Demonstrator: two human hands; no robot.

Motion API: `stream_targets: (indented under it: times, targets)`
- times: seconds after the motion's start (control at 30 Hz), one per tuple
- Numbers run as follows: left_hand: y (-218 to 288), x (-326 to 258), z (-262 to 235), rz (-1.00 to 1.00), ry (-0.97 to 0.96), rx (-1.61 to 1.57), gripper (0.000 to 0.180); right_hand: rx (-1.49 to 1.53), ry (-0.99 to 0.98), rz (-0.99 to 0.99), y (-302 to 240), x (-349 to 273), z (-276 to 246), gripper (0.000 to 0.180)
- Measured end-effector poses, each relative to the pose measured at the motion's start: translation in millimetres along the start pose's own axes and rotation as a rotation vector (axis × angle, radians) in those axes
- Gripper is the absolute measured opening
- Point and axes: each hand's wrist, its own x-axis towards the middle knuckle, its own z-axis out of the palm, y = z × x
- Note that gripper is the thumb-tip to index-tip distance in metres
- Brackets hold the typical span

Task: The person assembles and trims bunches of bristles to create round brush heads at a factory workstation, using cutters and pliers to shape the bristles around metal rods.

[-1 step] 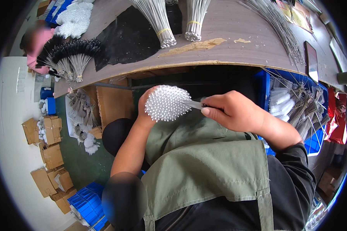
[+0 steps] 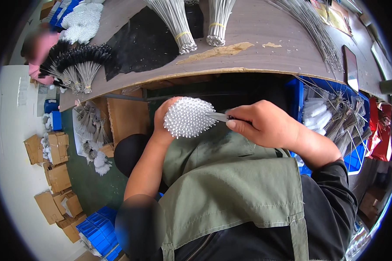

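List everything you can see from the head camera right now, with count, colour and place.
bundle of white brush heads: one, white, held over the lap
scissors: one pair, metal, at the bundle's right edge
tied wire bundles: two, silver, table top centre
black brushes: one heap, black, table left
loose wires: one spread, silver, table right
blue bin: one, right, holding white brushes
cardboard boxes: several, brown, floor left
apron: one, green, on lap
left hand: behind the bundle
right hand: gripping the scissors
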Motion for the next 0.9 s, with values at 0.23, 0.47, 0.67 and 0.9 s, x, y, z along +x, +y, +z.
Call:
stream_targets:
  times: [0.23, 0.47, 0.67, 0.9]
  targets:
    - [41, 4, -26, -0.072, 0.222, -0.420, 0.044, -0.231, -0.205, 0.106, -4, 8, -11, 0.023]
    - [60, 16, -37, 0.102, 0.222, -0.169, 0.033, -0.250, -0.249, 0.134, 0, 13, -7, 0.024]
    - [66, 18, -39, 0.106, 0.213, -0.155, 0.030, -0.316, -0.359, 0.195, -9, 21, -12, 0.039]
    - [64, 17, -37, 0.108, 0.205, -0.117, 0.029, -0.360, -0.430, 0.241, -9, 26, -11, 0.040]
